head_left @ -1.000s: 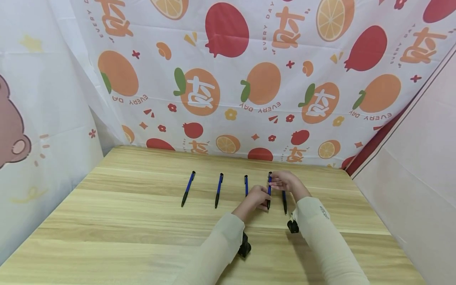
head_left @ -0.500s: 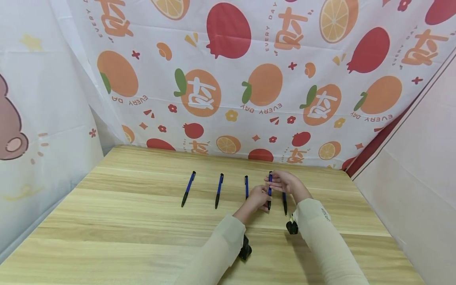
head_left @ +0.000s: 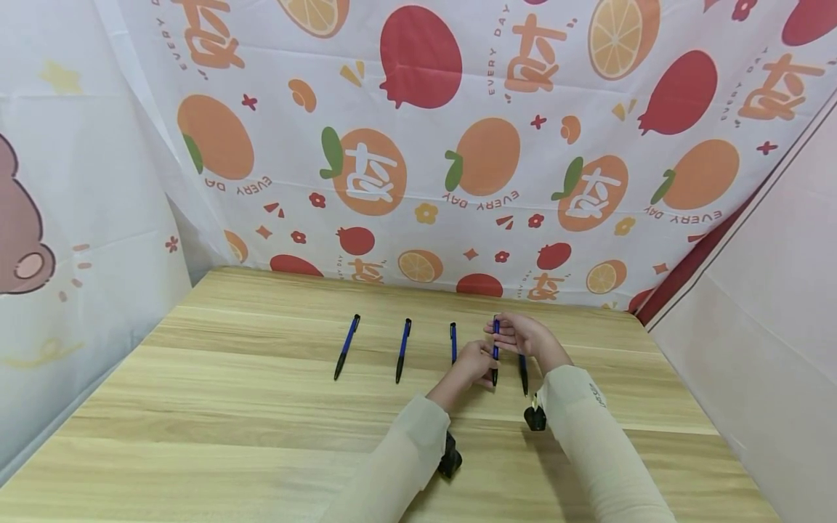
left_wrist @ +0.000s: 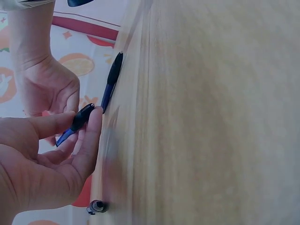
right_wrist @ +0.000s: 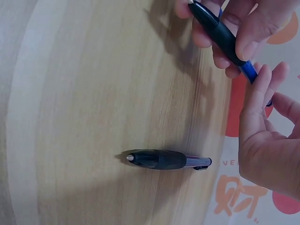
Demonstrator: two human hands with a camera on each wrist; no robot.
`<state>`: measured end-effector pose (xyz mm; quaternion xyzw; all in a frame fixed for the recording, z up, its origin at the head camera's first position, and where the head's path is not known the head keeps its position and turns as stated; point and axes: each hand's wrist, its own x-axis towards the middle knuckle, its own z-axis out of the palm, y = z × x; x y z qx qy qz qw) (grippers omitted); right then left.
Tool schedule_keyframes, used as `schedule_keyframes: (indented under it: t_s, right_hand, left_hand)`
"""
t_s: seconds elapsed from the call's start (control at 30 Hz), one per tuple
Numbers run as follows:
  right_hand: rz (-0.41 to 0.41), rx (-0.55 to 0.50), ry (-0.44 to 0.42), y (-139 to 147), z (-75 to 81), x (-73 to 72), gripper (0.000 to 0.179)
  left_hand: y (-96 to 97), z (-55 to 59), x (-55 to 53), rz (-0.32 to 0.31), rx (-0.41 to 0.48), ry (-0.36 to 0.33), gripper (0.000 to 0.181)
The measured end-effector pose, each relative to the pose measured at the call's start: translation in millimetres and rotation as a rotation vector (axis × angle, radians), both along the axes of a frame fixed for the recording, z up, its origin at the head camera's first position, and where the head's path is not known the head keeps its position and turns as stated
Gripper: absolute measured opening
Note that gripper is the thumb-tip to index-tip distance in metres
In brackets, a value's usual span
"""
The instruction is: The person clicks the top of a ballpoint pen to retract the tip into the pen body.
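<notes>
Room btwn leftmost pens [head_left: 403,351]; L hand [head_left: 472,362] blocks 3rd pen [head_left: 453,343].

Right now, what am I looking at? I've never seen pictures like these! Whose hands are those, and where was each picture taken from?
No robot here: they're a person's left hand and right hand. The wide picture comes from a camera on the person's head, looking forward and down. The other two come from wrist cameras, one each. On the wooden table lie four blue-and-black pens. A fifth pen is held above it: the left hand pinches its black part, and the right hand is at its blue part, though I can't tell whether it grips.
</notes>
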<state>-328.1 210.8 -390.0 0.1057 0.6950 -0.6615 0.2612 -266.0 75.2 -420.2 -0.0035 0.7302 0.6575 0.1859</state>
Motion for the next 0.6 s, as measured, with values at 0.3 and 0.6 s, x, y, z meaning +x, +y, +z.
schedule_keyframes:
  t_s: [0.3,0.6]
  right_hand:
    - [-0.037,-0.017,0.009,0.7,-0.7,2.1,0.044]
    - [-0.035,-0.025,0.012,1.8,-0.2,5.4,0.042]
  left_hand:
    - [-0.9,-2.6,1.1,-0.002,0.101,-0.052,0.021]
    - [-2.1,-0.3,5.3,-0.004,0.125,-0.078,0.024]
